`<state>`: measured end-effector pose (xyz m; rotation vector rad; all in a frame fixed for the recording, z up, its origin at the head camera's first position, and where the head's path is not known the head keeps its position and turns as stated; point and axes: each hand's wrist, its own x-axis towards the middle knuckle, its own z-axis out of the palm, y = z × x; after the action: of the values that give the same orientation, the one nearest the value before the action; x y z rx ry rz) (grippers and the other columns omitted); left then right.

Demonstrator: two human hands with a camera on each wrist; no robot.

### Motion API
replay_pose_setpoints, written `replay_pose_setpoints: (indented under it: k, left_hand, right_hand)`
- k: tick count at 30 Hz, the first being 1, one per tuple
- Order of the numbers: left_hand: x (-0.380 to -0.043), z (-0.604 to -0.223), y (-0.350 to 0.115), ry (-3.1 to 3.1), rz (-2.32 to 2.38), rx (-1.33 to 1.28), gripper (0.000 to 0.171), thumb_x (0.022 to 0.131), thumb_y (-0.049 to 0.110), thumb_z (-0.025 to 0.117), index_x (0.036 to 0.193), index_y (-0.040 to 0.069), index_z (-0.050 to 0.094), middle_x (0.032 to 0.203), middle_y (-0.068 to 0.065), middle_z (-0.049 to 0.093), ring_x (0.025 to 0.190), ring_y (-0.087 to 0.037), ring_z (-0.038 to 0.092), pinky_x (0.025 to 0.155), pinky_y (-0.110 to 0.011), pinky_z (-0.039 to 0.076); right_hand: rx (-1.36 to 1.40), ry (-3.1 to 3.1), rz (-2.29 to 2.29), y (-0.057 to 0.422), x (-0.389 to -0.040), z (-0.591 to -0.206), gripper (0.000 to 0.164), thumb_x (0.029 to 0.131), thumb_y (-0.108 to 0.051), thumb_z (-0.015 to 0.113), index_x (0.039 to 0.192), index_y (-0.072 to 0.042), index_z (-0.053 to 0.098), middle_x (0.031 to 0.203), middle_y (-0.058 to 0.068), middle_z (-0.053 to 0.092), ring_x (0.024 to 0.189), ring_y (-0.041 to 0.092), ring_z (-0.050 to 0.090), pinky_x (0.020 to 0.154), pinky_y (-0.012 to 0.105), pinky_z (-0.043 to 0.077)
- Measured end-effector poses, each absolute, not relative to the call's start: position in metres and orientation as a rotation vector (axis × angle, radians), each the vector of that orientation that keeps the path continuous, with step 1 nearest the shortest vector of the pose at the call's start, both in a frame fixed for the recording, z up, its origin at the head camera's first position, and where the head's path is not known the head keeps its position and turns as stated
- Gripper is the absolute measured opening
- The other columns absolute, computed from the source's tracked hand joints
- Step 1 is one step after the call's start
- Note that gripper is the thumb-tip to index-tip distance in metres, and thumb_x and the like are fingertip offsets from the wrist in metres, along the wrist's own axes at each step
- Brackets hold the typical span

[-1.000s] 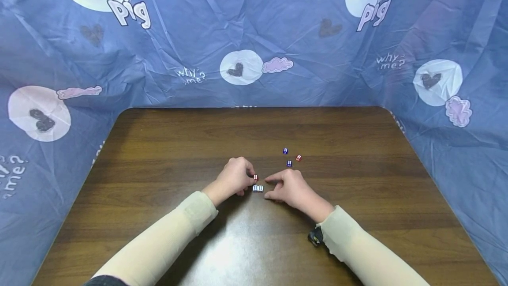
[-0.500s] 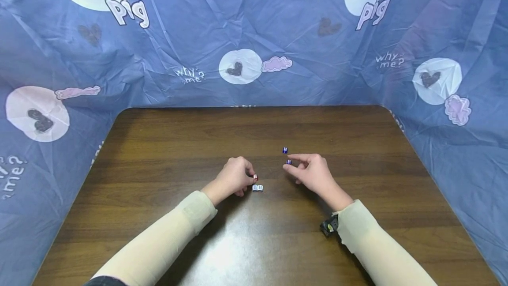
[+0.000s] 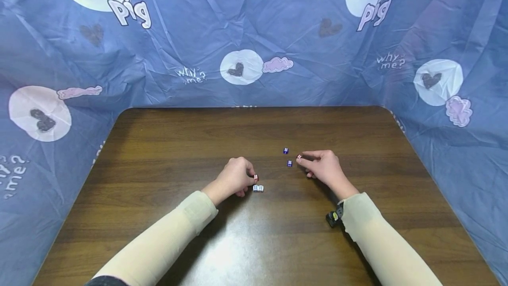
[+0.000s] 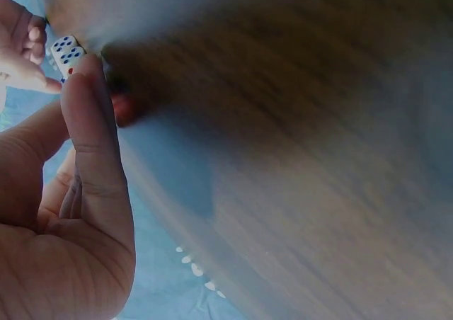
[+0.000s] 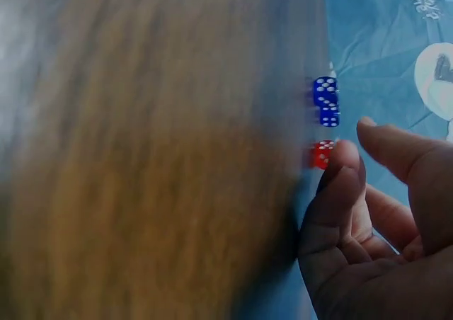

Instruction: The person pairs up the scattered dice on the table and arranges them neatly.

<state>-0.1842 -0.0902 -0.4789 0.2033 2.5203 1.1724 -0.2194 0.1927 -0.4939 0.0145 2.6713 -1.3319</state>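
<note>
In the head view my left hand [image 3: 236,175] pinches a red die [image 3: 255,177] between thumb and fingertip near the table's middle. Two white dice [image 3: 258,188] sit side by side just in front of it. The left wrist view shows the white dice [image 4: 67,51] beyond a fingertip that hides most of the red die. My right hand [image 3: 325,167] has thumb and forefinger around a second red die [image 3: 299,156]. From the right wrist, one fingertip overlaps this red die [image 5: 323,153], while the other stands apart from it. Two blue dice [image 3: 287,157] lie to its left.
A brown wooden table [image 3: 178,136] with rounded far corners carries all the dice. Behind and beside it hangs a blue printed cloth [image 3: 246,25]. A small black device [image 3: 334,218] sits at my right wrist, beside the pale sleeve [image 3: 381,233].
My right hand has moved away from the white dice, over past the blue dice, then slightly right to the far red die. My left hand has stayed in place with its red die.
</note>
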Motion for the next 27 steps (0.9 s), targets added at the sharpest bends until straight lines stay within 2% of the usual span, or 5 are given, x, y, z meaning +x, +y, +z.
replay_pose_setpoints:
  k: [8, 14, 27]
  left_hand:
    - [-0.184, -0.479, -0.09, 2.521, 1.181, 0.204, 0.017, 0.087, -0.003, 0.076, 0.073, 0.005, 0.069, 0.053, -0.016, 0.063, 0.037, -0.017, 0.06, 0.037, -0.032, 0.055]
    - [-0.183, -0.477, -0.089, 2.516, 1.179, 0.195, 0.017, 0.087, -0.003, 0.076, 0.074, 0.005, 0.068, 0.054, -0.016, 0.063, 0.038, -0.019, 0.061, 0.037, -0.032, 0.055]
    - [-0.183, -0.477, -0.089, 2.525, 1.176, 0.206, 0.016, 0.087, -0.002, 0.076, 0.075, 0.005, 0.069, 0.053, -0.015, 0.063, 0.04, -0.021, 0.062, 0.037, -0.032, 0.055]
  right_hand:
    - [0.016, 2.705, -1.299, 0.188, -0.223, -0.494, 0.044, 0.089, -0.028, 0.082, 0.122, -0.001, 0.072, 0.063, 0.006, 0.069, 0.053, 0.018, 0.067, 0.05, 0.028, 0.057]
    - [0.036, 2.723, -1.305, 0.184, -0.225, -0.497, 0.036, 0.085, -0.022, 0.085, 0.113, -0.001, 0.077, 0.065, 0.005, 0.07, 0.049, 0.014, 0.065, 0.048, 0.025, 0.057]
    - [0.082, 2.748, -1.283, 0.18, -0.227, -0.497, 0.023, 0.085, -0.017, 0.085, 0.103, -0.004, 0.081, 0.088, 0.011, 0.075, 0.051, 0.012, 0.065, 0.049, 0.024, 0.057]
